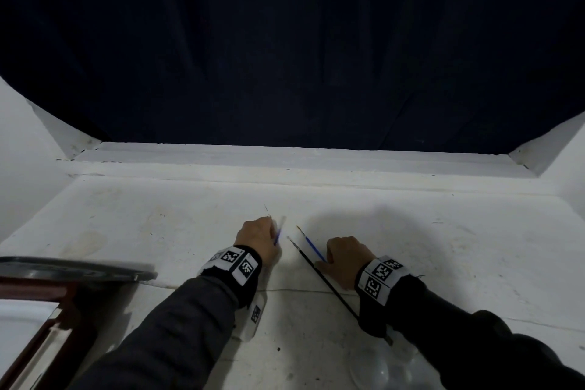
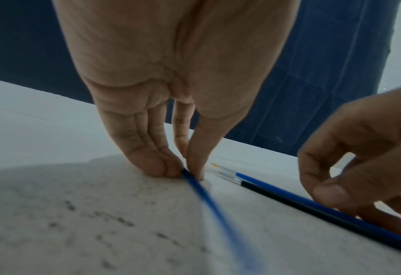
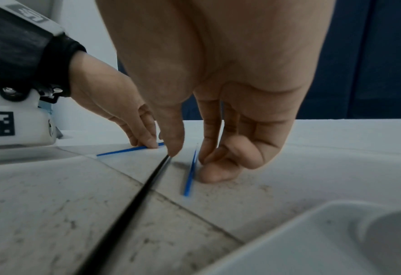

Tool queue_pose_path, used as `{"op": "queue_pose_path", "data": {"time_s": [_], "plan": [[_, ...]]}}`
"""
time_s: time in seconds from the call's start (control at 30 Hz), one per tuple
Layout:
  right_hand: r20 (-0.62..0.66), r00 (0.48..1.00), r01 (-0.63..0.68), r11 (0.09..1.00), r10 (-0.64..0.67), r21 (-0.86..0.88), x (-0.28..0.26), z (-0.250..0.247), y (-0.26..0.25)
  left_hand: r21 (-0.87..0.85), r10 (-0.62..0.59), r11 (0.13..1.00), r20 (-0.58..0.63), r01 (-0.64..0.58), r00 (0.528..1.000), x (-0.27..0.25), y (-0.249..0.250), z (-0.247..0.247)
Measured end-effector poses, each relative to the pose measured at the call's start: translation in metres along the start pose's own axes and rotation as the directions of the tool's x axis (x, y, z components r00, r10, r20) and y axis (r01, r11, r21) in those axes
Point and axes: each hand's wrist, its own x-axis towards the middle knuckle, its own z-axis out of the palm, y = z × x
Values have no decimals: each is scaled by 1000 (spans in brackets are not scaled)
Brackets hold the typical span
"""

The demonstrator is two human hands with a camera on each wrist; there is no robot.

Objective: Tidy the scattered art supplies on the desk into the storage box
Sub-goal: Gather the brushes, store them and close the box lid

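My left hand [image 1: 258,236] pinches the end of a thin blue paintbrush [image 2: 208,197] against the white desk, thumb and fingertips [image 2: 168,169] closed on it. To its right lie a second blue brush [image 1: 313,245] and a long black brush [image 1: 323,275], side by side. My right hand [image 1: 343,258] is down on these two. Its thumb tip [image 3: 173,151] touches the black brush [image 3: 133,195], and its curled fingers close on the blue brush [image 3: 189,178]. The left wrist view shows both brushes [image 2: 288,197] passing between that thumb and the fingers.
A dark red box [image 1: 19,290] with a grey rim [image 1: 79,269] sits at the desk's lower left. A clear plastic palette [image 1: 376,370] lies near the front edge under my right arm. A dark curtain [image 1: 285,41] hangs behind the desk.
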Motion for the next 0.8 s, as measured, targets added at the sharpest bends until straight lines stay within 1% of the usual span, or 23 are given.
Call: {"op": "queue_pose_path", "data": {"time_s": [0.07, 0.17, 0.27, 0.4, 0.53, 0.6, 0.63, 0.7, 0.77, 0.8], "plan": [[24, 1000, 10, 1000, -10, -25, -1, -1, -5, 12, -13, 1000, 17, 13, 1000, -3, -9, -5], [51, 998, 33, 998, -30, -56, -1, 2, -13, 15, 3, 1000, 81, -4, 997, -14, -21, -10], [79, 996, 43, 997, -39, -56, 1, 5, -22, 37, 32, 999, 114, -37, 993, -33, -29, -15], [110, 990, 100, 987, -87, -123, -4, 8, -32, 93, 77, 991, 169, -94, 983, -62, -33, -13], [40, 986, 167, 934, -162, -315, -17, 28, -45, 108, 99, 987, 183, -120, 978, -85, -32, -6], [10, 985, 164, 920, -172, -356, -23, 36, -51, 85, 104, 989, 169, -119, 980, -93, -32, -4], [5, 985, 161, 924, -170, -347, -24, 37, -52, 55, 101, 992, 161, -111, 982, -96, -34, -4], [-17, 988, 142, 954, -152, -264, -27, 32, -53, -54, 104, 994, 114, -99, 988, -101, -38, -5], [-51, 989, 131, 985, -137, -115, -30, 22, -55, -203, 104, 975, 36, -95, 994, -106, -41, -6], [-92, 986, 134, 990, -138, -43, -33, 18, -56, -282, 100, 954, -18, -101, 995, -108, -42, -6]]}}
